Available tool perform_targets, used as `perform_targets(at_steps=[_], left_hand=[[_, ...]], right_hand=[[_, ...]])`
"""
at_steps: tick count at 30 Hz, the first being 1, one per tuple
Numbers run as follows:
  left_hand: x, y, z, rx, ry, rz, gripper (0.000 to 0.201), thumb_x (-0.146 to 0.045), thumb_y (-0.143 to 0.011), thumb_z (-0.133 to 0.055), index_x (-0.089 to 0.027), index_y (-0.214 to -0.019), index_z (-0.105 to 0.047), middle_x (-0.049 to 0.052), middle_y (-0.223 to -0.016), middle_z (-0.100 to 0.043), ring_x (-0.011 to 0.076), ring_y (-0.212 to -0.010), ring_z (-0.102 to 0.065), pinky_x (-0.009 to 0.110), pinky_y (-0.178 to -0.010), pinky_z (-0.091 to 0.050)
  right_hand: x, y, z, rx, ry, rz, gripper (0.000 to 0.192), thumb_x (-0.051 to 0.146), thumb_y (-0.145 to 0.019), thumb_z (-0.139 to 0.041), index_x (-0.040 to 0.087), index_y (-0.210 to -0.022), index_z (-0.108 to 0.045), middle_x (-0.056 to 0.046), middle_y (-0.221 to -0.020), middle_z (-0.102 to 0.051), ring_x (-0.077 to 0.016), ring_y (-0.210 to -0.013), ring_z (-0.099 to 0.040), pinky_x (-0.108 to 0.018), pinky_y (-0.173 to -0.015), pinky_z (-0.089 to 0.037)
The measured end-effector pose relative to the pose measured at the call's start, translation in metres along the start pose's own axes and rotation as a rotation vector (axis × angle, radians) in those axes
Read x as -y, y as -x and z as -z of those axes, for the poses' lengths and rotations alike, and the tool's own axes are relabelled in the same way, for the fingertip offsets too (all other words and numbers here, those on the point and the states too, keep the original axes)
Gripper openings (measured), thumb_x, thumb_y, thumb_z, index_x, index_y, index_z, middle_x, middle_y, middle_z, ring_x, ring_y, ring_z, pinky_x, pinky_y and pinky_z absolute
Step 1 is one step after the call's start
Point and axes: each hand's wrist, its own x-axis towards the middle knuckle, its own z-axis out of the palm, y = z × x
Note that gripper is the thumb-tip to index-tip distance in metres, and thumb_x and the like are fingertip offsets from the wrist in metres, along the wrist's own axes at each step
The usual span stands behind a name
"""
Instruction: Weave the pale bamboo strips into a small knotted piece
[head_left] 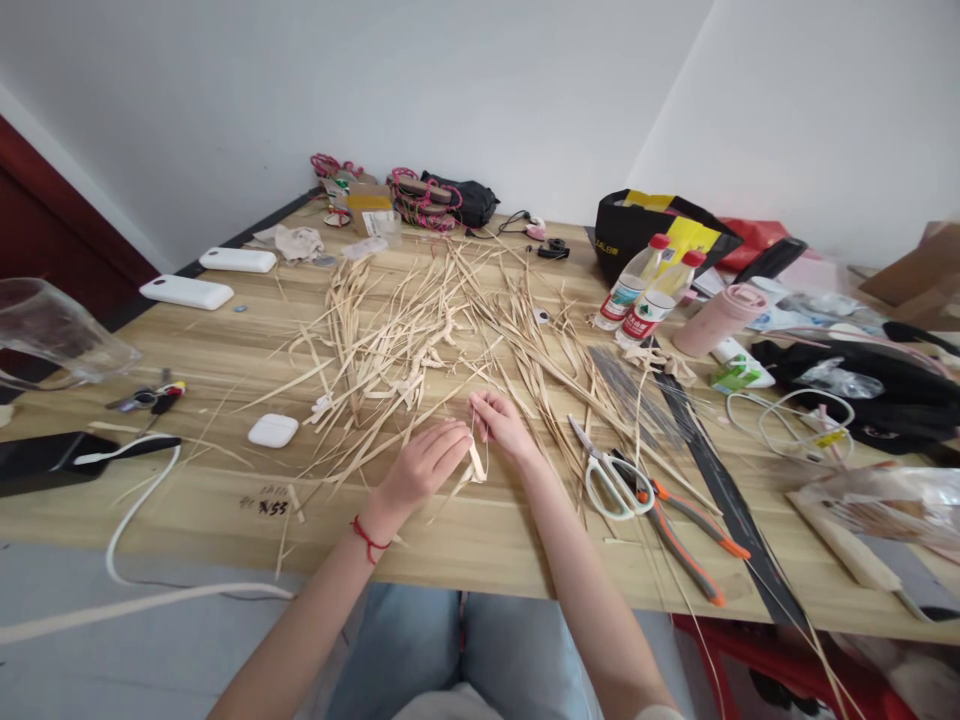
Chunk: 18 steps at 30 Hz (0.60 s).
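Observation:
My left hand [429, 462], with a red cord at the wrist, is closed in a pinch at the small folded straw piece [476, 466]. My right hand [501, 422] is beside it, its fingertips pinched on a thin pale strand [487, 458] that loops down by the piece. Whether that strand is thread or a fine straw strip I cannot tell. Just beyond both hands lies a spread of loose dry straw strips [525, 350], with a braided straw length [424, 362] among them. White-handled scissors [616, 488] lie to the right of my right hand.
Orange-grey pliers [686, 545] lie right of the scissors. Two water bottles [646, 306], a pink tumbler [721, 318] and a black-yellow bag [660, 235] stand back right. On the left are a white earbud case [273, 430], white power banks [187, 292] and a white cable [124, 520].

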Motion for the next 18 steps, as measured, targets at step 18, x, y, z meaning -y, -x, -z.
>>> perform_targets(at_steps=[18], left_hand=[[0.003, 0.004, -0.007, -0.039, 0.087, 0.175, 0.015, -0.012, -0.088, -0.044, -0.016, -0.084, -0.058, 0.006, -0.088, -0.064, 0.0153, -0.085, -0.062, 0.03, -0.077, -0.053]], right_hand=[[-0.016, -0.006, -0.002, 0.026, 0.065, 0.025, 0.037, 0.054, -0.073, -0.059, 0.019, -0.07, -0.05, 0.007, -0.053, -0.048, -0.0052, -0.032, -0.039, -0.021, -0.032, -0.023]])
